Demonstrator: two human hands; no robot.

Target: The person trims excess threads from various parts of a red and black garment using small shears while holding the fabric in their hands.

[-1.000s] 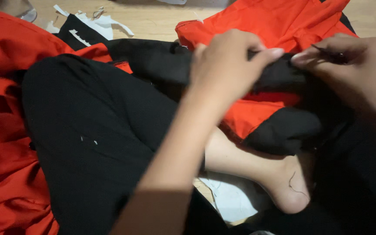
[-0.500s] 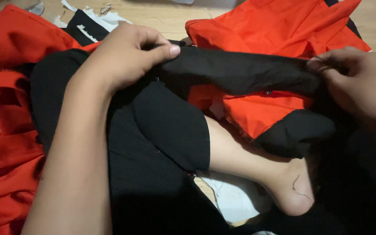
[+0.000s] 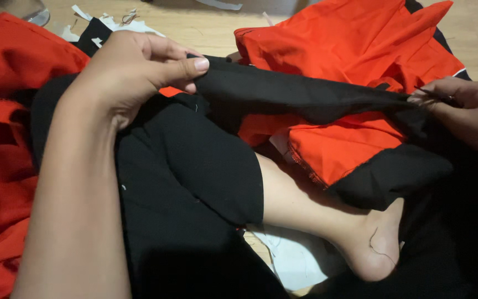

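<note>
Head view: the person sits on a wooden floor (image 3: 211,27) with one bare leg (image 3: 327,216) folded across the lap. A black fabric strip (image 3: 300,91) is stretched taut above that leg. Left hand (image 3: 134,72), left of the leg, has thumb and forefinger pinched together on the strip's left end. Right hand (image 3: 466,116), right of the leg, has fingers closed on the strip's other end; a thin dark tool seems to sit in that grip, but its kind cannot be told. Orange garment (image 3: 355,50) lies behind the leg, partly under the strip; more orange cloth (image 3: 12,72) is piled left of the leg

Judged step: tensioning the strip for inspection or seam work. The next move calls for steady tension and fine fingertip control at the right end
</note>
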